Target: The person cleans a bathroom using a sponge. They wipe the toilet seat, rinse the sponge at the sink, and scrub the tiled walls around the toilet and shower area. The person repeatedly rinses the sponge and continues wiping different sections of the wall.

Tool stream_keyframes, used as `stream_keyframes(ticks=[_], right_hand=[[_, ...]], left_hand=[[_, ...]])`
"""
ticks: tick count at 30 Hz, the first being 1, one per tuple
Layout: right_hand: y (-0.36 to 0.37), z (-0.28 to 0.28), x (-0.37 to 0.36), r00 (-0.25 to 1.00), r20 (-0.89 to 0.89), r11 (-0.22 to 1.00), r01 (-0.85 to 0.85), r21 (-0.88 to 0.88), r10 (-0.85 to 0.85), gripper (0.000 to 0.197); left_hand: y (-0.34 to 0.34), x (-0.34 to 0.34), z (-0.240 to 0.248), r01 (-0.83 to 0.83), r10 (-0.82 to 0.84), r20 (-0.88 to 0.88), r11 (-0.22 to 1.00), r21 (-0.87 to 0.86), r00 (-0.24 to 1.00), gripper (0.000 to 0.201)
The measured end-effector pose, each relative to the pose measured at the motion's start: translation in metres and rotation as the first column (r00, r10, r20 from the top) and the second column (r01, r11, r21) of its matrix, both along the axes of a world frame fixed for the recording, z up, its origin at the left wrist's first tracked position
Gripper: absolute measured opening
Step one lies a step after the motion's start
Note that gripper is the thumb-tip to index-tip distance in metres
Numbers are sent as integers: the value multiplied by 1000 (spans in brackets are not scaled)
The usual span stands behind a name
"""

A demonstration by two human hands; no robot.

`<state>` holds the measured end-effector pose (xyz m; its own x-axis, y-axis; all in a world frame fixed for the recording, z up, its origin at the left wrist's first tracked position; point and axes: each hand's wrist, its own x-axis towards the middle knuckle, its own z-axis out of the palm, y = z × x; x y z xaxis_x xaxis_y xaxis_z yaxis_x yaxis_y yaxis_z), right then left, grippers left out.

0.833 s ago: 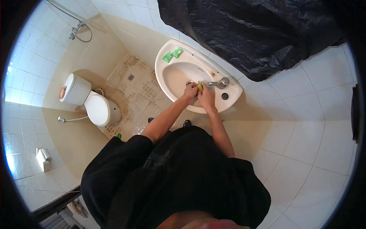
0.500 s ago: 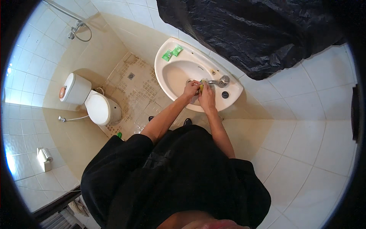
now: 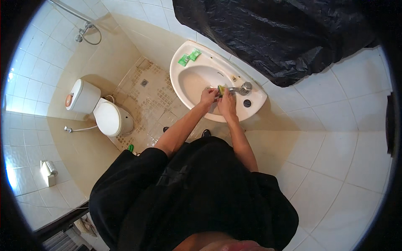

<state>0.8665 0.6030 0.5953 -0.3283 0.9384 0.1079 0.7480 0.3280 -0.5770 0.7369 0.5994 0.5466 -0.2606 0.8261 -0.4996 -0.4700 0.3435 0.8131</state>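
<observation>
Over the basin of a white sink (image 3: 175, 79), close by the chrome tap (image 3: 246, 86), my two hands meet with fingers bent. A small yellow-green thing (image 3: 221, 88) shows between their fingertips, too small and too covered to name. My left hand (image 3: 208, 97) has it from the left side, fingers pinched. My right hand (image 3: 227, 105) closes on it from the right, just under the spout. Two green packets, one nearer (image 3: 184, 60) and one farther (image 3: 194, 55), lie on the sink's far left ledge.
A dark round piece (image 3: 247, 103) sits on the sink's right ledge. Black plastic sheeting (image 3: 276, 37) hangs on the wall beyond. To the left stand a white toilet (image 3: 108, 119) and a wall holder with a paper roll (image 3: 51, 168). The floor (image 3: 157, 98) is tiled.
The yellow-green thing has shifted slightly up between my fingertips, and more of it shows. My left fingers have changed position a little. Both hands stay near the spout.
</observation>
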Motion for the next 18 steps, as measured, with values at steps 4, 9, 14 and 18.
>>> stream_keyframes(ticks=[4,9,14,18], right_hand=[[7,-3,0,999,16,997,-33,-76,34,53],[12,-5,2,1000,5,994,-10,-107,11,45],[10,-6,1,996,-86,997,4,-73,-11,49],[17,-5,4,995,-96,992,-36,-123,25,53]], left_hand=[[0,-2,-4,12,-12,-8,999,35,1000,16],[0,-2,0,13,-13,13,999,35,1000,15],[0,-3,-2,10,-10,21,1000,-1,1000,16],[2,-1,-4,29,-29,31,1000,-1,999,18]])
